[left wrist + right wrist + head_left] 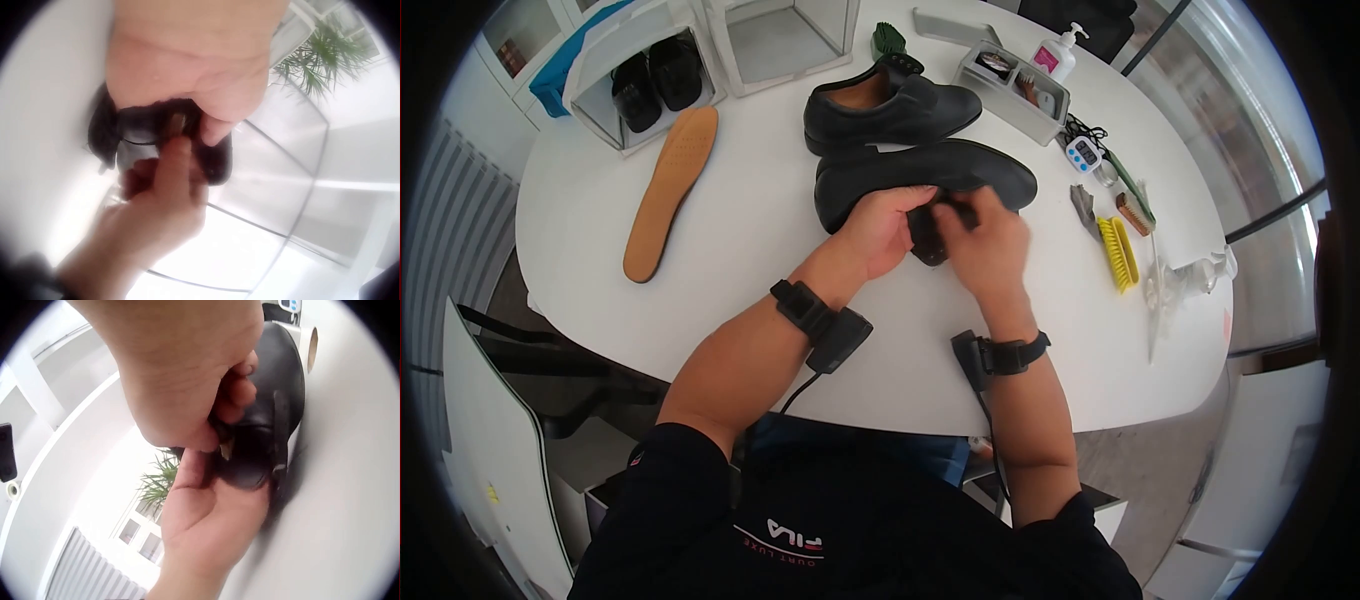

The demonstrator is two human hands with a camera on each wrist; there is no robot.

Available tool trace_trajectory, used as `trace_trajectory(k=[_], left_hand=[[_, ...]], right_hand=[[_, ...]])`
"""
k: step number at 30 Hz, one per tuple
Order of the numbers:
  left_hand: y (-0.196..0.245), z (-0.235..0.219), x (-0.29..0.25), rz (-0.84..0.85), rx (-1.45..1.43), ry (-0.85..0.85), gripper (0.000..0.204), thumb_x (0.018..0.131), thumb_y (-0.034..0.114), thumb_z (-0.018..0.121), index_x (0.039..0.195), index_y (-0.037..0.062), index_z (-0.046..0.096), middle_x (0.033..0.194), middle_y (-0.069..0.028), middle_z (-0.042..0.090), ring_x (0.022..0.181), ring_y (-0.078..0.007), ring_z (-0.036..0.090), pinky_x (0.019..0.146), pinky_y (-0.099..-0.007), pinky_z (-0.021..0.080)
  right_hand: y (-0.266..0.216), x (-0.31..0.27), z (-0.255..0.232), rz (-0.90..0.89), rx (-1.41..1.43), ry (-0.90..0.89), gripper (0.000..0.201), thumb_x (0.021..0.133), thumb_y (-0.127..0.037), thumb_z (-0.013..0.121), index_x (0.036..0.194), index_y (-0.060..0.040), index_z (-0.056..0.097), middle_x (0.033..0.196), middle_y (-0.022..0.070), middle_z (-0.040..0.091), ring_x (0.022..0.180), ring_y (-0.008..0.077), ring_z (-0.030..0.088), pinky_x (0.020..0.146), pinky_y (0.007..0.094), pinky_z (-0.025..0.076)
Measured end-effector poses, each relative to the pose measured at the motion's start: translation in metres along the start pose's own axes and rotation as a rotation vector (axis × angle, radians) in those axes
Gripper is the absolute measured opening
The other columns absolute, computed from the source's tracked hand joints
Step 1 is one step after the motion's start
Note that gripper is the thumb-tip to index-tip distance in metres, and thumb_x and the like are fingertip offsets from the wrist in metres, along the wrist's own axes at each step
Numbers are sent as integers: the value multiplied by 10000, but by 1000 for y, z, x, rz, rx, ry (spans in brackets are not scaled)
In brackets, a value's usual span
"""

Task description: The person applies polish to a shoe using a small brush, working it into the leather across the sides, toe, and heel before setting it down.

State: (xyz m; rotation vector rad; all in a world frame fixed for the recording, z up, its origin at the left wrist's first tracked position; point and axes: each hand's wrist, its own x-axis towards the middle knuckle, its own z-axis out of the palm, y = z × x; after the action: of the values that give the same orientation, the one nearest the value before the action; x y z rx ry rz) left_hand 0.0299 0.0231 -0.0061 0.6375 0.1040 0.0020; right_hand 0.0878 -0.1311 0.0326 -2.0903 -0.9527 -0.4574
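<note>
A black leather shoe (pixel 880 176) lies on its side on the white table in the head view. My left hand (pixel 878 232) grips it near its opening, the thumb along the upper edge. At the same opening my right hand (pixel 990 248) has curled fingers, pinching the shoe's edge by the dark eyelet flap (pixel 930 250). A small tan bit shows beside the right fingers in both wrist views; I cannot tell what it is. Beyond lies the matching black shoe (pixel 930 115), its brown interior showing.
A tan insole (pixel 670 200) lies to the left. Behind it a white box (pixel 585 95) holds black shoes. On the right are a grey organizer box (pixel 1000 100), a pump bottle (pixel 1058 52), a timer (pixel 1083 155), a yellow brush (pixel 1117 253) and a wooden brush (pixel 1135 213).
</note>
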Motion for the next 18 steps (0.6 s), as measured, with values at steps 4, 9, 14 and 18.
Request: trace_trajectory(k=[4,9,14,18], left_hand=[[0,12,0,112,99,229,293,992,97,662,1255,-31,680,1244,-103,713,1141,-210,679,974,-351,535],[19,14,-3,144,310,194,244,963,71,677,1158,-63,738,1135,-110,745,998,-187,704,846,-328,556],[22,13,1,209,529,197,261,950,90,705,1140,-84,751,1102,-106,763,967,-156,698,813,-311,548],[19,13,5,321,614,299,274,969,117,705,1159,-74,751,1139,-104,758,1034,-164,686,852,-322,542]], right_hand=[[4,-1,-2,62,-54,63,207,857,-203,837,958,-66,717,811,119,753,691,327,732,615,396,563],[-5,-7,12,-187,211,-73,219,842,-174,839,996,-73,721,821,106,744,679,305,715,596,377,543],[-7,-6,1,-159,36,-27,190,842,-165,829,974,-81,721,819,91,741,676,294,712,579,376,529],[-5,-2,-1,-43,-78,103,155,844,-158,820,947,-90,726,815,88,738,676,300,709,573,390,525]])
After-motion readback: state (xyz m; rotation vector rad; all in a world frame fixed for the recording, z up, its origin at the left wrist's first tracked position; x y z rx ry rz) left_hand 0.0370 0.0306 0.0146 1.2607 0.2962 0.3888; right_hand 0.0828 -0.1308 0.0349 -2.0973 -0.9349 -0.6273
